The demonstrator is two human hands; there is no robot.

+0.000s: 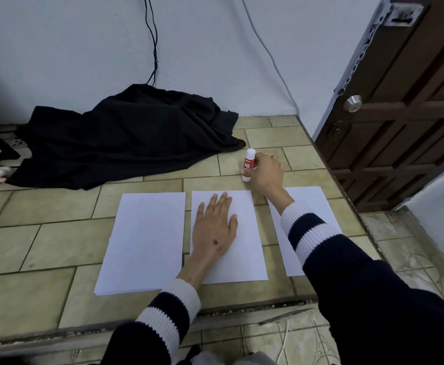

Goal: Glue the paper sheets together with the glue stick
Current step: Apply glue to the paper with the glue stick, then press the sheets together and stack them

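Both arms wear a dark navy knit sweater — the left sleeve (162,314) and the right sleeve (321,238) each end in a ribbed white cuff, with one navy band and a second white stripe above it.

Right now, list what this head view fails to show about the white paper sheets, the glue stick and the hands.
- Right-hand white paper sheet: partly covered by the striped sleeve.
- Red-and-white glue stick: label too small to read; the right hand hides its far side.
- Middle white paper sheet: any glue is hidden under the flat left hand.
- Left white paper stack: sheet count unclear.
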